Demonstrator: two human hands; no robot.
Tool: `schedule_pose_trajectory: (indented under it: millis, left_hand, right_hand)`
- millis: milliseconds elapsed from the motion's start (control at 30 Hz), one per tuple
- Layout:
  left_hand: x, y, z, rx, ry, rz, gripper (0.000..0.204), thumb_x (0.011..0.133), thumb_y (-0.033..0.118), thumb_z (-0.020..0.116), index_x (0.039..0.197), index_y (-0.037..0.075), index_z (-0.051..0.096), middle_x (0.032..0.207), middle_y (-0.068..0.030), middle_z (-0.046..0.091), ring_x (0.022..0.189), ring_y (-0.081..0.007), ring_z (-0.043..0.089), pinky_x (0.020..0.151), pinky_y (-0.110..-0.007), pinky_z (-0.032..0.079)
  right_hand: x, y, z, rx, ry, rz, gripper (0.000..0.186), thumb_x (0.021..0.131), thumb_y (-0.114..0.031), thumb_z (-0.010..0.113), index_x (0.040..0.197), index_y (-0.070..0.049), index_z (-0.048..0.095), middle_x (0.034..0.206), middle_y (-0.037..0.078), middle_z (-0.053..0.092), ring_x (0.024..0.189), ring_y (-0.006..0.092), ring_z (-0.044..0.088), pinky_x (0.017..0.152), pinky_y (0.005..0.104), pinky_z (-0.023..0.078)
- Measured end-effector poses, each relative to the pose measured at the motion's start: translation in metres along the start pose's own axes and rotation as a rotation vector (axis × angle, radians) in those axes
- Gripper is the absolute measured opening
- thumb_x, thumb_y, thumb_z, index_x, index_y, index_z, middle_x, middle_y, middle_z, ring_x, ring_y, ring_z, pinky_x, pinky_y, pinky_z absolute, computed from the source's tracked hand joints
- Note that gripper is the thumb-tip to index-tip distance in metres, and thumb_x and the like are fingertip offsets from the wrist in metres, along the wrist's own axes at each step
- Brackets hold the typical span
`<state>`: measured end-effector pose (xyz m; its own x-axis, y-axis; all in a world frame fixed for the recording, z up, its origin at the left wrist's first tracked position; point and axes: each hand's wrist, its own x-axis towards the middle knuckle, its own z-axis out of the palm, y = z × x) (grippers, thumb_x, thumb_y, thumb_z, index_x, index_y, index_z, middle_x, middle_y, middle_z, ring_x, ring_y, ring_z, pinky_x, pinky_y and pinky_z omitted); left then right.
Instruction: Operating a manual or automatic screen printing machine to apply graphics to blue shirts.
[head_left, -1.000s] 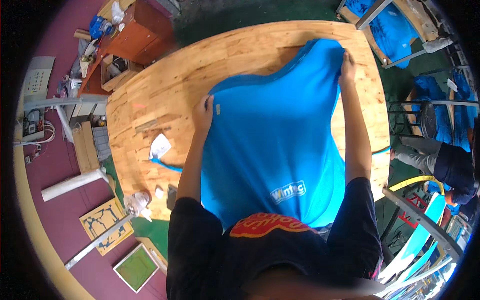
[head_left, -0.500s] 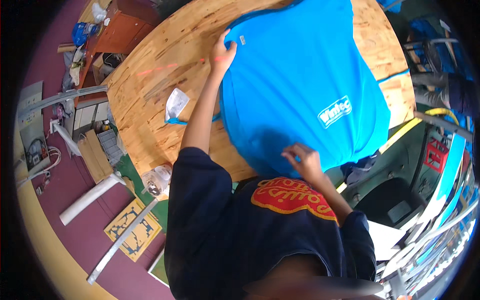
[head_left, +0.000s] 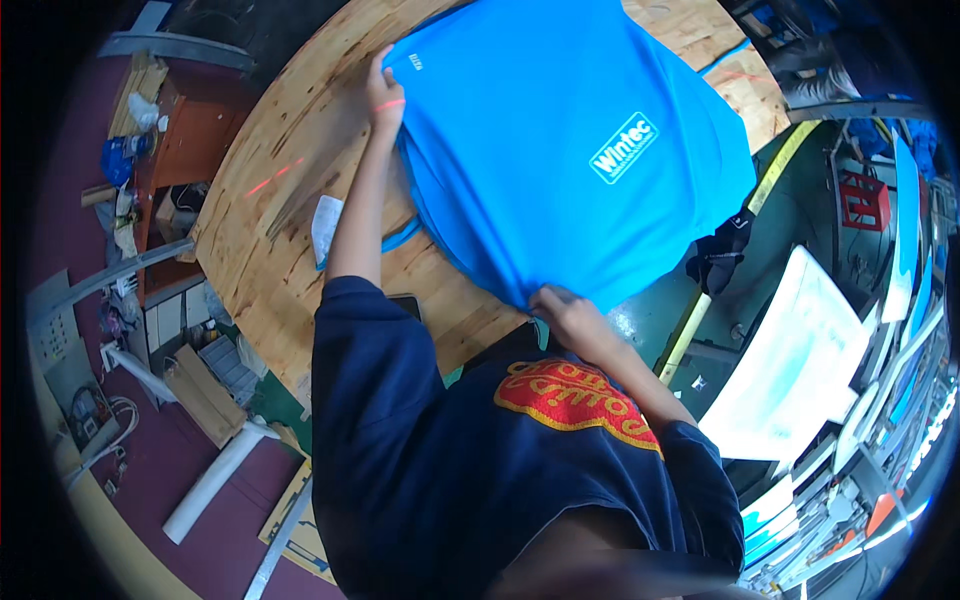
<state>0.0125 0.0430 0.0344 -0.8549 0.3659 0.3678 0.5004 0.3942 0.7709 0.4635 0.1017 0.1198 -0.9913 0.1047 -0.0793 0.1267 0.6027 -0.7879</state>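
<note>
Blue fabric [head_left: 510, 130] lies mostly spread over the surface [head_left: 255, 220] and past its near edge, the left hand [head_left: 384, 95] pinching its left side, the right hand [head_left: 572, 320] its near hem, not yet flat there.

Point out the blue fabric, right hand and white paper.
Blue fabric [head_left: 525, 165], head view: middle of its upper face.
Right hand [head_left: 567, 316], head view: back of the hand.
White paper [head_left: 325, 226], head view: its visible face.

Your head-worn fisheye view looks steeply down from close above your navy fabric shirt [head_left: 400, 480] onto the brown-streaked wooden table [head_left: 260, 255].
</note>
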Motion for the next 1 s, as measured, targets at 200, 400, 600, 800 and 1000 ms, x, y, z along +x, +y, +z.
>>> schedule_pose_trajectory:
  millis: [200, 400, 600, 800, 1000]
  left_hand:
    - [0.012, -0.055, -0.002, 0.256, -0.088, 0.038, 0.042, 0.088, -0.003, 0.054, 0.129, 0.009, 0.054, 0.117, -0.0188, 0.063, 0.109, -0.0282, 0.061, 0.094, -0.034, 0.045]
    - [-0.004, -0.049, -0.02, 0.397, -0.109, -0.023, 0.039, 0.084, 0.013, 0.063, 0.123, 0.014, 0.06, 0.11, -0.0166, 0.063, 0.105, -0.0352, 0.056, 0.093, -0.043, 0.043]
    - [-0.092, 0.096, -0.028, 0.236, -0.521, 0.595, 0.029, 0.087, 0.014, 0.058, 0.115, 0.007, 0.06, 0.117, -0.017, 0.056, 0.108, -0.0346, 0.054, 0.092, -0.043, 0.045]
    - [-0.203, 0.132, -0.091, 0.369, -0.832, 0.421, 0.028, 0.083, 0.026, 0.067, 0.103, 0.008, 0.063, 0.112, -0.0093, 0.058, 0.1, -0.0293, 0.057, 0.08, -0.041, 0.048]
    - [-0.195, 0.186, -0.043, 0.3, -0.754, 0.446, 0.014, 0.082, 0.019, 0.069, 0.088, 0.007, 0.064, 0.093, -0.0056, 0.062, 0.081, -0.0247, 0.061, 0.069, -0.037, 0.047]
  right_hand:
    - [0.008, 0.009, 0.034, -0.165, -0.089, 0.015, 0.016, 0.084, -0.007, 0.054, 0.099, -0.007, 0.049, 0.09, 0.011, 0.057, 0.081, 0.0316, 0.063, 0.062, 0.0398, 0.054]
    - [0.011, 0.015, 0.012, -0.026, -0.175, -0.087, 0.015, 0.085, -0.012, 0.06, 0.098, -0.006, 0.055, 0.091, 0.011, 0.059, 0.08, 0.0318, 0.064, 0.064, 0.0419, 0.053]
    - [0.007, 0.065, -0.101, 0.006, 0.469, 0.167, 0.013, 0.081, 0.0, 0.061, 0.093, -0.001, 0.062, 0.092, 0.016, 0.061, 0.089, 0.0356, 0.058, 0.08, 0.0404, 0.046]
    - [0.005, 0.196, -0.173, -0.224, 0.966, 0.59, 0.018, 0.089, -0.017, 0.065, 0.1, -0.003, 0.061, 0.09, 0.011, 0.06, 0.073, 0.0235, 0.059, 0.066, 0.0335, 0.048]
    - [0.0, 0.238, -0.198, -0.221, 0.757, 0.488, 0.019, 0.09, -0.016, 0.065, 0.097, -0.001, 0.056, 0.082, 0.011, 0.061, 0.072, 0.0252, 0.059, 0.066, 0.0344, 0.048]
